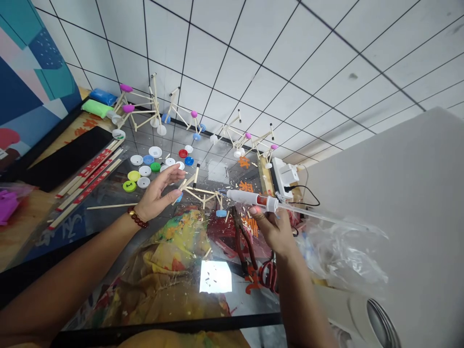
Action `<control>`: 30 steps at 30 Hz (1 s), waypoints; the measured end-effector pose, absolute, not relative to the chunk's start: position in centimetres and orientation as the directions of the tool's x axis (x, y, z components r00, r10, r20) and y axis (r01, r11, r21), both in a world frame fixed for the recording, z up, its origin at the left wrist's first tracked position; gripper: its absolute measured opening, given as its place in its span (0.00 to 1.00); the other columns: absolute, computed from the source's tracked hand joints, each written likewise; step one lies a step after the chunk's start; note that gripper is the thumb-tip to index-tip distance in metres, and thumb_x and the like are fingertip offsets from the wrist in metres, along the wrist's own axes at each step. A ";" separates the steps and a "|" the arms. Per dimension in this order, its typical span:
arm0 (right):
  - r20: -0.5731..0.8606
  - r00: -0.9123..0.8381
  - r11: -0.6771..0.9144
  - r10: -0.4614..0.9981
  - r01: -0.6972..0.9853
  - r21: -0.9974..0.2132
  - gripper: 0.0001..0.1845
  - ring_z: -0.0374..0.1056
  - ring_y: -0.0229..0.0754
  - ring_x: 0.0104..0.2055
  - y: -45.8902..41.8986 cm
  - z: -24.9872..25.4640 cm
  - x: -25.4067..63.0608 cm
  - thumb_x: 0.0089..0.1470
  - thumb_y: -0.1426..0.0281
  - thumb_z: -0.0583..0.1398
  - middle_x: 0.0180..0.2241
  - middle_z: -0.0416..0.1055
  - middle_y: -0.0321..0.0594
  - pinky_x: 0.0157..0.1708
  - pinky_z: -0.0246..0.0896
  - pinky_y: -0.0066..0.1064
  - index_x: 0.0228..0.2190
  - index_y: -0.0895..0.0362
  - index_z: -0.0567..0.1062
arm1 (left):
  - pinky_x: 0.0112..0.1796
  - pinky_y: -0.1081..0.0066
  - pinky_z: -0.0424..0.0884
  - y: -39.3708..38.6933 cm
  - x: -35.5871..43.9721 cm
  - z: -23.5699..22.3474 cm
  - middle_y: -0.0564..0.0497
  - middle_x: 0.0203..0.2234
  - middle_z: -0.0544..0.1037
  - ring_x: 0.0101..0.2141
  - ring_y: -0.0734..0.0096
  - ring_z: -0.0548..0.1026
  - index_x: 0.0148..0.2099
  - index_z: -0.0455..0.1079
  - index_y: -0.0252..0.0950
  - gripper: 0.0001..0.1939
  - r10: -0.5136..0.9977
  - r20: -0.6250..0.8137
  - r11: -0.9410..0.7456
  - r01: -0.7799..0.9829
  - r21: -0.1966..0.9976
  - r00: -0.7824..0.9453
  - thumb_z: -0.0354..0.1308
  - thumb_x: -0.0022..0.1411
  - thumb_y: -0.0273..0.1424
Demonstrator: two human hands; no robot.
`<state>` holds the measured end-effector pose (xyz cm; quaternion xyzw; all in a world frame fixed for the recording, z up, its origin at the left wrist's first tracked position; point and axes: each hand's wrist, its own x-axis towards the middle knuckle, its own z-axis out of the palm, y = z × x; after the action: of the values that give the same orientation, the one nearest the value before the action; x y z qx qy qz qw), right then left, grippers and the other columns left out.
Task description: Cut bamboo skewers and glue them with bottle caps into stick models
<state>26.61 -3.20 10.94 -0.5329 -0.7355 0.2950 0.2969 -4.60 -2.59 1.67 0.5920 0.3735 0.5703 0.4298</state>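
Note:
My right hand [272, 228] grips a white and red glue gun [253, 198] with a clear glue stick trailing to the right; its nozzle points left at a small frame of wooden sticks [201, 191] lying on the glass tabletop. My left hand [156, 193] is open, with fingers stretched toward the left end of that frame and touching a blue bottle cap [179, 197] on it. A beaded bracelet sits on my left wrist.
Several coloured bottle caps [145, 166] lie left of the frame. Finished stick models [145, 108] stand along the tiled wall. Packed chopsticks [89, 179], red pliers [242, 241], red scissors [268, 273], a white power strip [286, 175] and a clear plastic bag [340, 251] lie around.

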 end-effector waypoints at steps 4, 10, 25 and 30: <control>0.130 -0.260 0.270 0.957 0.623 -0.735 0.13 0.69 0.45 0.35 -3.4 10.8 27.0 0.59 0.59 0.58 0.31 0.73 0.40 0.39 0.63 0.36 0.34 0.56 0.75 | 0.58 0.53 0.63 -2.6 -4.6 1.7 0.40 0.56 0.69 0.56 0.55 0.69 0.66 0.57 0.41 0.31 0.932 0.354 -0.352 -0.048 0.935 0.070 0.59 0.63 0.36; 0.155 -0.288 0.310 0.945 0.637 -0.706 0.14 0.65 0.42 0.32 -3.1 11.0 26.1 0.60 0.59 0.57 0.28 0.72 0.37 0.35 0.60 0.32 0.32 0.56 0.75 | 0.58 0.53 0.63 -2.6 -4.6 1.8 0.40 0.56 0.69 0.56 0.55 0.69 0.66 0.57 0.41 0.31 0.933 0.354 -0.352 -0.046 0.935 0.067 0.59 0.63 0.37; 0.064 -0.310 0.251 0.949 0.615 -0.747 0.13 0.66 0.43 0.35 -3.9 11.1 26.7 0.60 0.58 0.57 0.33 0.70 0.39 0.36 0.61 0.33 0.38 0.55 0.73 | 0.58 0.53 0.63 -2.6 -4.6 2.0 0.40 0.56 0.69 0.56 0.55 0.69 0.66 0.57 0.41 0.31 0.937 0.343 -0.342 -0.031 0.939 0.071 0.59 0.63 0.37; 0.059 -0.319 0.256 0.946 0.620 -0.741 0.14 0.67 0.43 0.36 -4.1 11.3 26.5 0.60 0.59 0.57 0.35 0.72 0.40 0.37 0.62 0.33 0.40 0.55 0.73 | 0.58 0.53 0.63 -2.7 -4.6 2.1 0.41 0.56 0.69 0.56 0.56 0.69 0.66 0.57 0.41 0.31 0.940 0.333 -0.331 -0.039 0.943 0.072 0.59 0.63 0.37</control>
<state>26.52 -4.10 11.32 -0.5229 -0.7489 0.3144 0.2588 -4.56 -2.70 2.15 0.5896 0.3822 0.5638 0.4341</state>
